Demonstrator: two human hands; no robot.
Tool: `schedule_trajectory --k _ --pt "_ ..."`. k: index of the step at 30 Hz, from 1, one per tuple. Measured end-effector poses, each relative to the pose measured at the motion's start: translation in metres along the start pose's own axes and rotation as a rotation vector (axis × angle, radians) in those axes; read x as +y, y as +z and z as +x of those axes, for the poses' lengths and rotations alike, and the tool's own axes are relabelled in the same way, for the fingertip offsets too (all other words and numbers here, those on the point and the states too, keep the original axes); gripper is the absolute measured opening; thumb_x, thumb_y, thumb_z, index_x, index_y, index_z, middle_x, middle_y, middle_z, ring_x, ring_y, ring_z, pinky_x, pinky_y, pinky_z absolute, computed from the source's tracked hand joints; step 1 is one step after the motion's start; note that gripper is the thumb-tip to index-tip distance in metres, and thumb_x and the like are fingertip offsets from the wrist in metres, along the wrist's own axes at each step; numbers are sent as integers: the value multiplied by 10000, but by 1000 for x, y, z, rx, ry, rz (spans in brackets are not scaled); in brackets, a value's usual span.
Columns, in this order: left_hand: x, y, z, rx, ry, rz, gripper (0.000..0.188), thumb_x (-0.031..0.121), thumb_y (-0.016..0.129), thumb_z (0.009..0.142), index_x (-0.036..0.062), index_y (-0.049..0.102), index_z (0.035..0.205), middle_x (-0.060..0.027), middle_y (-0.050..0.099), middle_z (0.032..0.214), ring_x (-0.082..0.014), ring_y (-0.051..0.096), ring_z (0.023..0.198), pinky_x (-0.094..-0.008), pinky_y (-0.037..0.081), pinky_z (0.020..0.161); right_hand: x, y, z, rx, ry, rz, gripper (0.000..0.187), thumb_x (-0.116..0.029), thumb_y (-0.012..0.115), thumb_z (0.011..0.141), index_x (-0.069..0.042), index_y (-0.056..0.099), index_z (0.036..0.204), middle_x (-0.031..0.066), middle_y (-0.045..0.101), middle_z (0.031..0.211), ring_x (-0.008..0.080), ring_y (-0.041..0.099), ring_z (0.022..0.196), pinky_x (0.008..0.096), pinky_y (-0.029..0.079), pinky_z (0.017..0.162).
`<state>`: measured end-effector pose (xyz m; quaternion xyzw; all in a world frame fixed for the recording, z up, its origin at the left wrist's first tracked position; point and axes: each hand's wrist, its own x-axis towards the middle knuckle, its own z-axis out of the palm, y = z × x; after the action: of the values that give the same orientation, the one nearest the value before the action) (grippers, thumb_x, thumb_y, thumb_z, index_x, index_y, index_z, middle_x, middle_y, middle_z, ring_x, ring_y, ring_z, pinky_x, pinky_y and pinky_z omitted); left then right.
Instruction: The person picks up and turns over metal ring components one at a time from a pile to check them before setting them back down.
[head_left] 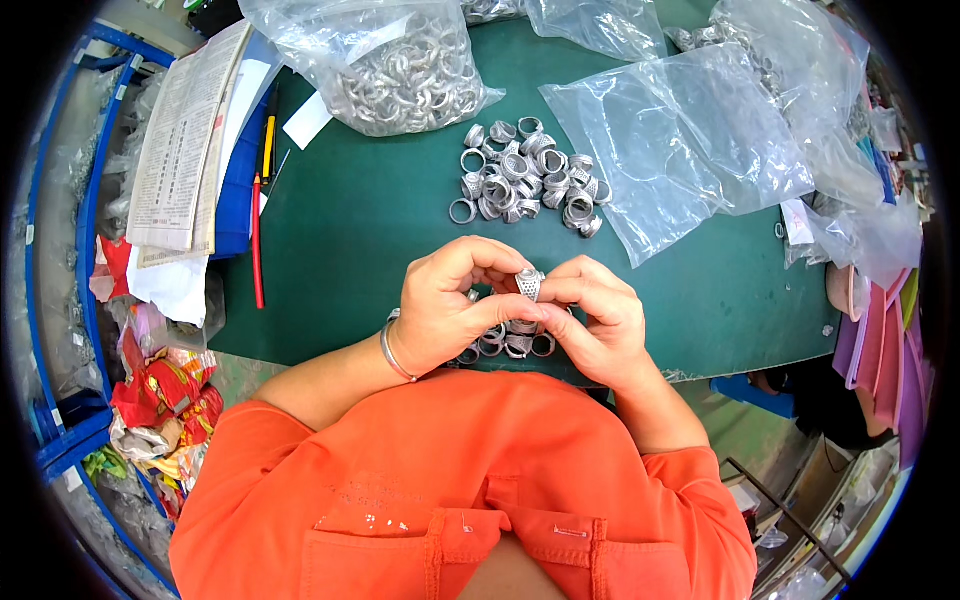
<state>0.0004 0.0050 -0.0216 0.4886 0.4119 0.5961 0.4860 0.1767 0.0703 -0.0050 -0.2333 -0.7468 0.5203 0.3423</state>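
Observation:
Between the fingertips of both hands is a silver-grey metal ring (530, 283) with a patterned, dotted face. My left hand (450, 300) pinches it from the left, thumb and fingers closed. My right hand (600, 318) grips it from the right, thumb below and index finger at its side. Under and just behind my hands lie several more rings (517, 345), partly hidden by the fingers. Farther out on the table, a loose heap of similar grey rings (520, 175) is piled up.
A green table (340, 260) spreads before me. At its far side lies a clear bag full of rings (410, 85), with flat plastic bags (690, 140) to the right. Papers (190, 140) on a blue bin, a red pen (257, 240) and blue shelving (90, 200) stand left.

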Motion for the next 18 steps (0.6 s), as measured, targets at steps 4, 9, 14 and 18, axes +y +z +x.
schedule_trajectory --k 4,9,14,18 --pt "0 0 1 -18 12 24 323 -84 719 721 -28 557 994 -166 598 1039 -180 624 881 -303 542 758 0 0 -1 8 12 7 137 41 665 758 6 657 891 97 611 798 176 585 698 273 468 600" --pt "1 1 2 -29 6 48 323 -90 714 722 -28 563 1000 -168 597 1049 -180 628 878 -306 544 772 1 -1 -2 16 22 10 128 43 654 764 8 656 887 100 616 804 181 584 698 271 465 604" --pt "3 0 4 -23 77 175 330 -84 709 731 -25 556 1018 -172 598 1062 -202 625 911 -312 536 795 5 -1 -3 14 70 85 138 21 639 800 8 642 938 91 624 831 163 589 729 258 466 630" --pt "5 2 3 17 181 399 429 -77 708 731 0 516 1108 -180 601 1066 -241 622 950 -302 522 821 -2 4 -7 96 411 578 187 11 611 848 11 578 1032 98 629 941 136 602 808 246 482 689"
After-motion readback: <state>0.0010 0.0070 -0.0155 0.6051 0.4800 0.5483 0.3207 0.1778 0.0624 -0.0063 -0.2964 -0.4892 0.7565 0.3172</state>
